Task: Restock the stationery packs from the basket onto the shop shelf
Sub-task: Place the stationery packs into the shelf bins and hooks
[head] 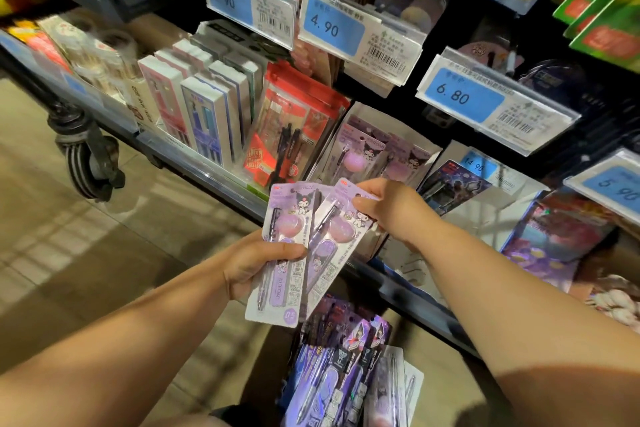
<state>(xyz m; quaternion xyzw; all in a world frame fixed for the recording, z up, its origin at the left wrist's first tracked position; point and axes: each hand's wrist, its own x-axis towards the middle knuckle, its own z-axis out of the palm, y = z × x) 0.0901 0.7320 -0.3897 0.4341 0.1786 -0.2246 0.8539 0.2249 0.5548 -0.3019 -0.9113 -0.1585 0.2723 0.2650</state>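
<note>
Left hand (256,263) grips two fanned purple pen packs (284,253) by their lower part; right hand (391,211) pinches the top of the right one. Just behind, two matching packs (374,156) stand on the shelf (207,166). More packs (346,357) lie piled below.

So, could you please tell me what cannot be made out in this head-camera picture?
Head view:
Basket: hidden under dark purple pen packs, cut by bottom edge.
Small print on white price labels: blurred, too small.
Count of lilac carded pen packs in left hand: they overlap.
</note>
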